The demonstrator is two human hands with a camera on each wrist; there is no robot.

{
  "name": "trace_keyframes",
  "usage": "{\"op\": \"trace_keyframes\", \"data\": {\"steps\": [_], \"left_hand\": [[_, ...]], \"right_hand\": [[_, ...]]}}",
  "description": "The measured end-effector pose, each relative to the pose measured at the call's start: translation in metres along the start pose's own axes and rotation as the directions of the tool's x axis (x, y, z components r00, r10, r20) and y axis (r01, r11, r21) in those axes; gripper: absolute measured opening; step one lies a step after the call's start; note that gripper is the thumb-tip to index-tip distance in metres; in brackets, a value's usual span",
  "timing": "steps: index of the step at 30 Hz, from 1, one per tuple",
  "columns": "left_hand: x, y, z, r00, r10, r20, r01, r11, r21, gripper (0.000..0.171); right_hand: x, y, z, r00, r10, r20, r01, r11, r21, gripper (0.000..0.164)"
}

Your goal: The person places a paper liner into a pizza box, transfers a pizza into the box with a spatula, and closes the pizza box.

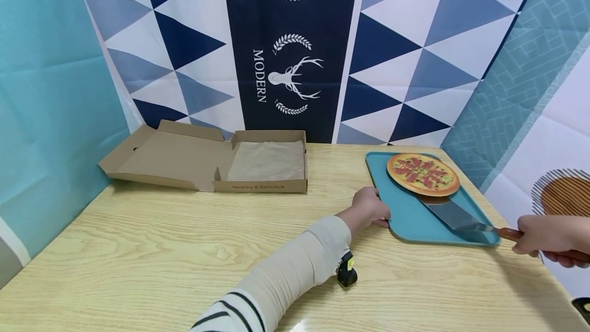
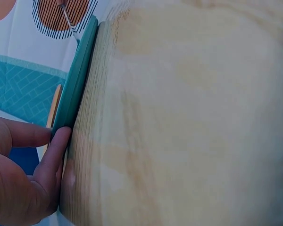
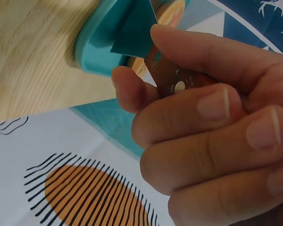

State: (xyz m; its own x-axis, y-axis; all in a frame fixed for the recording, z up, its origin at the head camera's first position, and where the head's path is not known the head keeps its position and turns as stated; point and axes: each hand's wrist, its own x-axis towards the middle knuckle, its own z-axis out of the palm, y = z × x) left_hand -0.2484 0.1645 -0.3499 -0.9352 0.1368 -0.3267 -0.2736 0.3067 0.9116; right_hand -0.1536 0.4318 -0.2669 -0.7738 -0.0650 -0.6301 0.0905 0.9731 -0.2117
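A pizza [image 1: 423,174] with red toppings lies on the far part of a teal tray [image 1: 403,222]. My left hand [image 1: 370,208] holds the tray's left rim, thumb and finger pinching it in the left wrist view. In my right hand [image 1: 550,240] is the wooden handle of a pizza spatula [image 1: 454,214], fingers curled round it in the right wrist view. The metal blade slants over the tray towards the pizza. Its front end meets the pizza's near edge; how far it reaches underneath is hidden.
An opened cardboard pizza box [image 1: 260,187], lined with brown paper [image 1: 267,160], stands at the back left, its lid [image 1: 180,155] folded out leftwards. Patterned cloths hang behind and beside the wooden table [image 1: 184,250]. The tray sits near the table's right edge.
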Motion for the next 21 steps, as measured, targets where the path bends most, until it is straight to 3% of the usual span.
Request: {"op": "trace_keyframes", "data": {"steps": [6, 11, 15, 20, 21], "left_hand": [[0.000, -0.001, 0.000, 1.000, 0.001, -0.004, -0.001, 1.000, 0.001, 0.069], [0.000, 0.000, 0.000, 1.000, -0.004, -0.007, 0.004, 1.000, -0.003, 0.068], [0.000, 0.000, 0.001, 1.000, -0.007, -0.006, 0.007, 1.000, -0.006, 0.069], [0.000, -0.001, 0.000, 1.000, 0.000, -0.005, 0.000, 1.000, -0.012, 0.070], [0.000, -0.001, 0.000, 1.000, 0.000, -0.004, 0.000, 1.000, -0.012, 0.070]], "right_hand": [[0.011, -0.006, -0.003, 0.999, 0.018, 0.029, -0.018, 1.000, -0.002, 0.025], [0.020, -0.010, -0.003, 0.998, 0.043, 0.051, -0.045, 0.998, 0.037, 0.051], [0.025, -0.013, -0.001, 0.998, 0.014, 0.064, -0.021, 0.993, 0.113, 0.060], [0.027, -0.019, -0.001, 0.998, -0.020, 0.057, 0.010, 0.985, 0.170, 0.054], [0.027, -0.020, -0.001, 0.999, -0.026, 0.048, 0.017, 0.985, 0.169, 0.044]]}}
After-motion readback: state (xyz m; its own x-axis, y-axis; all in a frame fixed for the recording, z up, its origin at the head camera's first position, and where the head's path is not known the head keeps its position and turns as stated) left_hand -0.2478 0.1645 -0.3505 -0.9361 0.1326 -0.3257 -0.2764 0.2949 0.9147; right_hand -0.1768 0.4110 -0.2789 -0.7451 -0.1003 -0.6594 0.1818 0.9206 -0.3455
